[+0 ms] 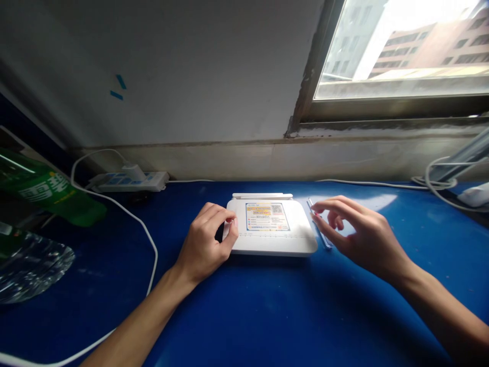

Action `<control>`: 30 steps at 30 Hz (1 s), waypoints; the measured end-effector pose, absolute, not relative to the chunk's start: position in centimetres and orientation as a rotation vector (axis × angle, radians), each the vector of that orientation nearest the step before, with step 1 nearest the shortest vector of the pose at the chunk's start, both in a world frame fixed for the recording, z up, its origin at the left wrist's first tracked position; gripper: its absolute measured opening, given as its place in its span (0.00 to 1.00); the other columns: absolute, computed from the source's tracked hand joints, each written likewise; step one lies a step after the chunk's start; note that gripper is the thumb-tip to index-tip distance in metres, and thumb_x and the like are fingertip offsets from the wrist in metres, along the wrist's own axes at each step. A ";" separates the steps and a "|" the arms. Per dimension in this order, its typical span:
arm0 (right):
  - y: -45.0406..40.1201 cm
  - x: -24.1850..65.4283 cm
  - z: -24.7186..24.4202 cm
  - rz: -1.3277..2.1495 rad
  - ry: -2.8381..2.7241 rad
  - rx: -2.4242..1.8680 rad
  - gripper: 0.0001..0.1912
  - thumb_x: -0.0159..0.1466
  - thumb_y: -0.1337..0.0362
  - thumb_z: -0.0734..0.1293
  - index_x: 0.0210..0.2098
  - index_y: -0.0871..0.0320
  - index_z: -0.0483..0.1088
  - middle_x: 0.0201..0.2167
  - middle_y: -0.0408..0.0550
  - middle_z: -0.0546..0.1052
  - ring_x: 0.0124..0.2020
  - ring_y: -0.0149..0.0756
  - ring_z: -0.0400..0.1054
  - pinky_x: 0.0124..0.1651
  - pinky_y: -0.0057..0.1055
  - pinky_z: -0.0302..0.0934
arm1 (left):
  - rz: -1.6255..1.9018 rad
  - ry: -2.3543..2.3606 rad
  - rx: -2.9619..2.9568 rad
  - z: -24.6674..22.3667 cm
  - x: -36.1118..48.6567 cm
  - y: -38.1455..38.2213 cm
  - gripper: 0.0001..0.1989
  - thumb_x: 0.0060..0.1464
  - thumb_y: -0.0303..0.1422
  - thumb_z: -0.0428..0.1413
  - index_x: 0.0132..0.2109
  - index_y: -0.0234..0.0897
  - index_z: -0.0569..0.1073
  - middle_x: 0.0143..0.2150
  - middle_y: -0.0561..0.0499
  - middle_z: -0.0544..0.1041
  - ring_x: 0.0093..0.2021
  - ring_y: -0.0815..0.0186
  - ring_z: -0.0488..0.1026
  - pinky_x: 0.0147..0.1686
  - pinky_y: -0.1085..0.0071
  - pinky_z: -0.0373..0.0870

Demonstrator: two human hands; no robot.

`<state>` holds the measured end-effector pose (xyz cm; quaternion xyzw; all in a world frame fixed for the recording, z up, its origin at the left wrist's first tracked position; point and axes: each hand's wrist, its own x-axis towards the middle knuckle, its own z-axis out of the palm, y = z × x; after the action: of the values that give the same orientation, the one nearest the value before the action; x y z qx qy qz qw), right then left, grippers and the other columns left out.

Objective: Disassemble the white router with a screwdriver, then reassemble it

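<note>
A white router-like box [275, 242] with a printed label [267, 217] on top lies flat on the blue table [244, 316]. My left hand [210, 238] is closed round the box's left edge, thumb and fingertips bent together there. Just right of the box lies a thin, clear, pen-like item [324, 238], tilted along the box's side. Over its upper end is my right hand [353, 229], with thumb and index finger apart and the other fingers curled. Whether the fingertips touch the thin item is hard to tell.
A white power strip [153, 182] with a plug sits at the back left. A white cable [143, 227] loops down the left side. Green [76, 206] and clear [34, 265] bottles lie far left. Coiled cable [431, 181] is at the back right, below the window.
</note>
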<state>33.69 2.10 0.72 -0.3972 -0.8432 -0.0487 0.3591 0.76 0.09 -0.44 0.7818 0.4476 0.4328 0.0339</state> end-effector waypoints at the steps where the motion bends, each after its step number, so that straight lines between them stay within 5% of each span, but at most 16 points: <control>1: 2.1 33.8 0.6 -0.117 -2.213 -0.997 0.05 0.75 0.65 0.67 0.49 0.53 0.74 0.33 0.44 0.78 0.25 0.31 0.68 0.33 0.30 0.65 | 1.325 1.373 2.407 -0.5 0.8 0.1 0.06 0.68 0.25 0.56 0.41 0.36 0.77 0.38 0.48 0.79 0.42 0.60 0.74 0.44 0.64 0.71; 9: 2.5 34.6 0.3 -0.057 -2.299 -1.021 0.08 0.75 0.65 0.65 0.38 0.52 0.73 0.27 0.43 0.78 0.23 0.32 0.68 0.29 0.31 0.62 | 1.234 1.304 2.495 -0.6 0.8 0.0 0.06 0.68 0.27 0.56 0.46 0.36 0.79 0.43 0.45 0.80 0.47 0.57 0.75 0.49 0.60 0.74; 17: 3.9 36.3 0.2 0.039 -2.239 -1.201 0.14 0.74 0.57 0.65 0.33 0.53 0.76 0.25 0.45 0.77 0.23 0.37 0.67 0.30 0.35 0.61 | 0.724 1.168 2.822 1.7 3.7 0.1 0.11 0.70 0.33 0.56 0.55 0.36 0.79 0.56 0.40 0.80 0.56 0.49 0.76 0.56 0.52 0.73; 24: 4.3 36.8 -0.2 -0.023 -2.238 -1.448 0.15 0.71 0.49 0.67 0.45 0.54 0.75 0.28 0.45 0.76 0.24 0.39 0.68 0.29 0.35 0.57 | 0.216 1.139 2.814 5.3 7.9 2.2 0.36 0.59 0.56 0.67 0.68 0.46 0.73 0.68 0.42 0.73 0.67 0.43 0.69 0.65 0.46 0.70; 30: 4.0 36.8 -0.2 0.074 -2.344 -1.485 0.22 0.68 0.47 0.70 0.55 0.53 0.72 0.39 0.50 0.80 0.28 0.41 0.74 0.33 0.37 0.63 | 0.038 1.183 2.810 5.4 11.2 3.8 0.48 0.45 0.56 0.75 0.71 0.49 0.72 0.72 0.36 0.67 0.68 0.35 0.66 0.66 0.39 0.66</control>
<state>36.78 3.95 -0.22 -0.5262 -0.8302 0.0263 0.1819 11.18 3.81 5.44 0.9206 0.3876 0.0124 0.0461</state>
